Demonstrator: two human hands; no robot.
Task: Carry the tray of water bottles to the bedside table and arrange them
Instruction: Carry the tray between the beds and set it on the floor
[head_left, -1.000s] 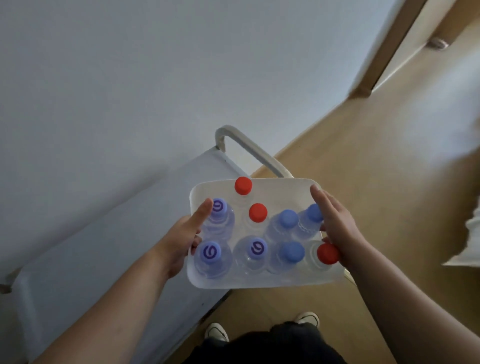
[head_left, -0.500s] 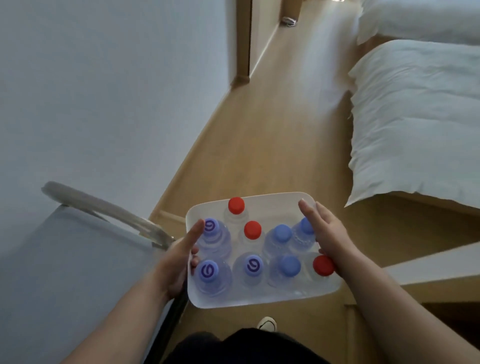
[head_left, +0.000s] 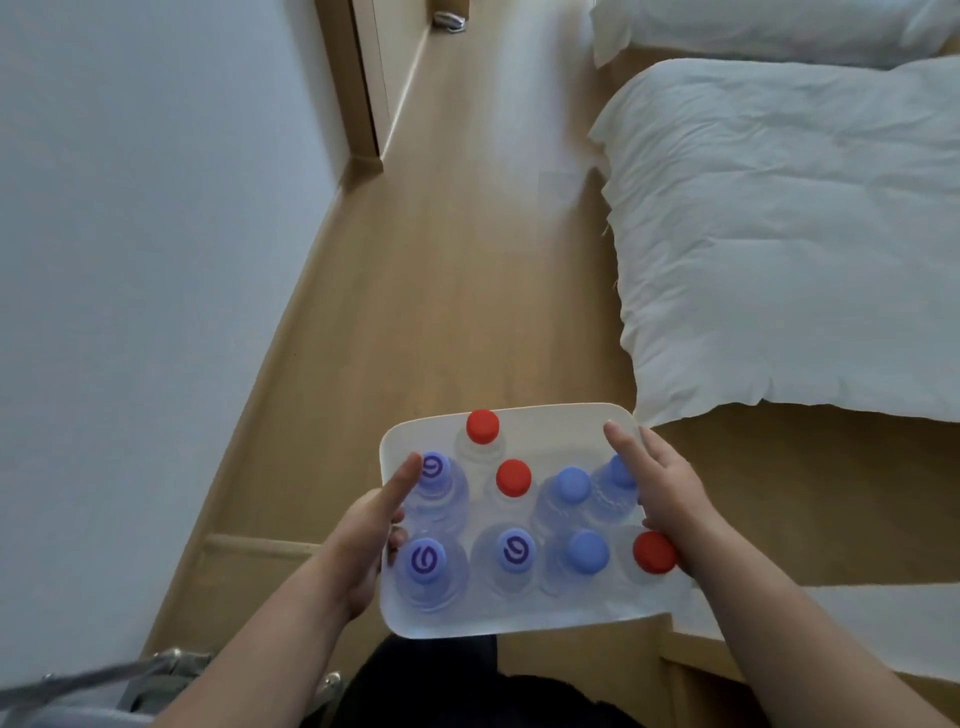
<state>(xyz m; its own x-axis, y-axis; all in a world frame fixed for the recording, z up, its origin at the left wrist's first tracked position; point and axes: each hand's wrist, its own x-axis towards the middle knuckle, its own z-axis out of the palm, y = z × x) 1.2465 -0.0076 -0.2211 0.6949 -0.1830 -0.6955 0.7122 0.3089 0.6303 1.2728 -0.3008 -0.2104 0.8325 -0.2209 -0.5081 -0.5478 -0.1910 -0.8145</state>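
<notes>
Currently, status from the head cam:
Tray: I see the white tray (head_left: 550, 431) held level in the lower centre of the frame, over the wood floor (head_left: 441, 291).
Left hand: my left hand (head_left: 363, 540) is clamped on the tray's left edge, thumb lying along the rim beside a purple cap; the other fingers are under the tray, so I can't see them.
Right hand: my right hand (head_left: 670, 499) is closed on the tray's right edge, thumb on top of the rim, fingers hidden below.
Bottles: nine water bottles (head_left: 519, 556) stand upright on the tray, bunched toward its near side. Three red caps, three plain blue caps, three purple caps with a swirl mark.
Tray gaps: far right part of the tray is bare.
Bed: white duvet (head_left: 779, 234) fills the upper right of the frame, its corner just beside the tray's far right corner in the picture.
Wall: white wall (head_left: 130, 260) takes the left side.
Bedside table: can't pick it out.
</notes>
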